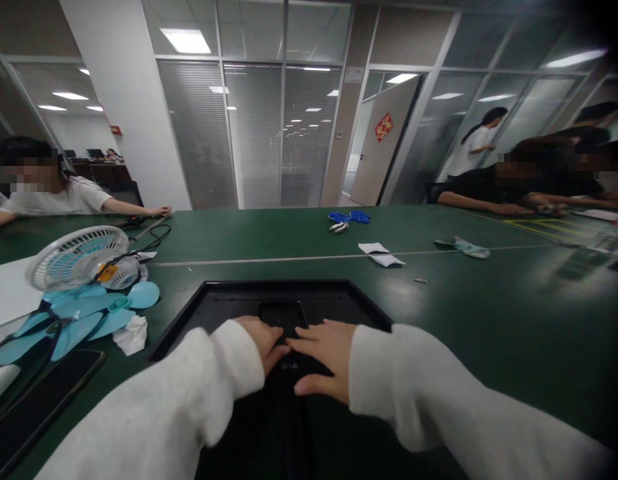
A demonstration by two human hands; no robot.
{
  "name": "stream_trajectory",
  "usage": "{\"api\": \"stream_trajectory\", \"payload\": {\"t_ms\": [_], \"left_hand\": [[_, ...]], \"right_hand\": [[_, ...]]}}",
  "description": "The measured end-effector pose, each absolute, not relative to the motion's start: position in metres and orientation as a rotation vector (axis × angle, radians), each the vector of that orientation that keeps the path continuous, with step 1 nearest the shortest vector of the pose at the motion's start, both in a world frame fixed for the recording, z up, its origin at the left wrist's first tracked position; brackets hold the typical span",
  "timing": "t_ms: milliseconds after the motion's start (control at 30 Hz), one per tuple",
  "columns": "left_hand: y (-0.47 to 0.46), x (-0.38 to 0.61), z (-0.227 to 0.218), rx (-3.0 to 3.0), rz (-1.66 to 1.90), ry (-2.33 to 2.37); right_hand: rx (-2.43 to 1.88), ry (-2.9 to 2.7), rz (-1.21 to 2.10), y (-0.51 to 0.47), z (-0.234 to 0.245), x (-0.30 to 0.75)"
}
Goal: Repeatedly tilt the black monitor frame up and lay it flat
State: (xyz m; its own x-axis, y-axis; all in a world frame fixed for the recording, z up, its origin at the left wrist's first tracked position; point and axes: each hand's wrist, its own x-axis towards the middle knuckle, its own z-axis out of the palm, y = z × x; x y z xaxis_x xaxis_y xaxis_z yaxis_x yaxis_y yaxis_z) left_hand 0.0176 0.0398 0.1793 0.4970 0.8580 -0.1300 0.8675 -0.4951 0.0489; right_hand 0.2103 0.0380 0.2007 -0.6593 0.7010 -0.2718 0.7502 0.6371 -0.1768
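A black monitor [229, 297] lies face down on the green table, its back panel upward and a small LG logo near the middle. My left hand [261, 340] rests on this back beside the raised central mount, thumb and forefinger apart; some of its fingers are hidden. Opposite it, my right hand [323, 350] has its fingers spread toward the same spot, with the thumb lower down. The fingertips of both hands nearly meet just above the logo. From there a dark stand-like part [295, 427] runs toward me between my sleeves.
At left lie a white fan [81, 257], light-blue fan blades [96, 310], crumpled tissue [132, 335] and a black phone-like slab [46, 403]. Beyond are blue gloves [349, 217], white papers [381, 255] and a pale glove [466, 247]. People sit at both sides.
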Motion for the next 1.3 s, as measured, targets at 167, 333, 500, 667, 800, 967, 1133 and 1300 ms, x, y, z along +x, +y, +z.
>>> {"api": "stream_trajectory", "payload": {"t_ms": [167,333,500,667,800,967,1133,1300], "left_hand": [[-0.015,0.014,0.129,2.852,0.491,1.540],[-0.021,0.007,0.101,3.235,0.859,1.457],[-0.026,0.010,0.096,3.218,1.123,1.415],[-0.024,0.011,0.091,3.231,1.144,1.339],[-0.020,0.011,0.089,3.119,1.124,1.435],[-0.014,0.008,0.086,3.060,0.894,1.422],[-0.007,0.004,0.074,2.857,0.864,1.187],[-0.003,-0.001,0.058,2.755,0.887,1.087]], "right_hand": [[1.394,2.936,-0.210,0.002,0.156,0.236],[1.444,3.137,0.007,0.004,0.130,0.237],[1.511,3.170,0.082,0.001,0.124,0.239],[1.581,3.162,0.093,0.005,0.116,0.238],[1.646,3.143,0.099,0.015,0.110,0.238],[1.745,3.033,0.127,0.037,0.102,0.253],[1.991,2.795,0.214,0.062,0.093,0.279],[2.307,2.540,0.317,0.083,0.093,0.306]]}}
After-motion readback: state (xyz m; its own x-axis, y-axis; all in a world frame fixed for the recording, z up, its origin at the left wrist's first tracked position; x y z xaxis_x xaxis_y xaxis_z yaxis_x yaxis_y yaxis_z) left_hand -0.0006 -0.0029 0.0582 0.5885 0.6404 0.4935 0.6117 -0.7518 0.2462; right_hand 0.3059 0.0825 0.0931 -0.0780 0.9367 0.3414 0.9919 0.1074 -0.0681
